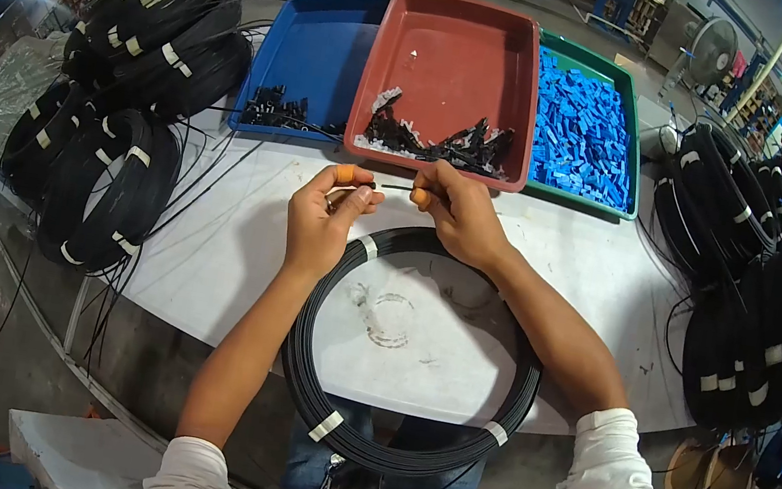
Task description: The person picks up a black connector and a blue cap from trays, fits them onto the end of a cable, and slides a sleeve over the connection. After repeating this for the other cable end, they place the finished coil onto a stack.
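Note:
Both hands meet over the white table, just in front of the red tray. My left hand (327, 215), with orange covers on its fingers, pinches a small black piece (372, 185). A thin black cable end (397, 188) points from my right hand (456, 212) toward that piece; the right fingers are closed on it. Whether cable and piece touch is too small to tell. Below the hands lies a large coil of black cable (295, 357), bound with white tape and reaching over the table's front edge.
A red tray (459, 62) with black and white scraps overlaps a blue tray (325, 42) holding black pieces and a green tray (635, 180) full of blue pieces. Taped black coils (106, 187) hang at left, with more coils (732, 296) at right of the white table (193, 286).

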Demonstrator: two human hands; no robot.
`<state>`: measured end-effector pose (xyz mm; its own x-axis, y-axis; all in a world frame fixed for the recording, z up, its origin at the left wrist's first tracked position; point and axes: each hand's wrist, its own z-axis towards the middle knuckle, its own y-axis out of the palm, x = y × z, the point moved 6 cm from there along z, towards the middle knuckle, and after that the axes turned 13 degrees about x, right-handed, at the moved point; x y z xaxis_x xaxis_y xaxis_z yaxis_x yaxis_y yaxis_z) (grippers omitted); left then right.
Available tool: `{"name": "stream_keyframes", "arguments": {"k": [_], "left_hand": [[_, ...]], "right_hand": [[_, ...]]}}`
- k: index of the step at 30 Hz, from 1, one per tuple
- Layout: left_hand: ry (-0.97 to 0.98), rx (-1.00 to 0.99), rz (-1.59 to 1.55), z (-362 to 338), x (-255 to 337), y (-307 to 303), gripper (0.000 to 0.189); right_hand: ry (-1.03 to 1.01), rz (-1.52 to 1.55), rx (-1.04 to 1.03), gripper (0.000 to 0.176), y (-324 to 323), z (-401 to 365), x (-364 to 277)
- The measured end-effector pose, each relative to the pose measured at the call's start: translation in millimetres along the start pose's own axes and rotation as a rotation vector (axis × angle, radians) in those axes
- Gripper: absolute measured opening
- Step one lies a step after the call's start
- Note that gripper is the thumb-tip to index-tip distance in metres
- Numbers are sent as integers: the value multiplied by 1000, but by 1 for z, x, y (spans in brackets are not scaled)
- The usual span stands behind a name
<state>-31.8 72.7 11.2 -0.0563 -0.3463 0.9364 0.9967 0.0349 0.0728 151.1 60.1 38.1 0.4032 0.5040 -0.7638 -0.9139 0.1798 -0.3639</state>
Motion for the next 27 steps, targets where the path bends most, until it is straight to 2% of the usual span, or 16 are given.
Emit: {"name": "stream_keyframes", "arguments": {"k": [5, 14, 27], "left_hand": [[-142, -24, -197, -4, -2, 3, 18], [-132, -26, -185, -6, -3, 1, 17], [-101, -6, -151, -8, 0, 2, 16]], "right_hand": [[-29, -73, 16, 9, -1, -5, -11], [-117, 21, 80, 8, -2, -7, -9], [-81, 47, 49, 8, -2, -8, -12]]}}
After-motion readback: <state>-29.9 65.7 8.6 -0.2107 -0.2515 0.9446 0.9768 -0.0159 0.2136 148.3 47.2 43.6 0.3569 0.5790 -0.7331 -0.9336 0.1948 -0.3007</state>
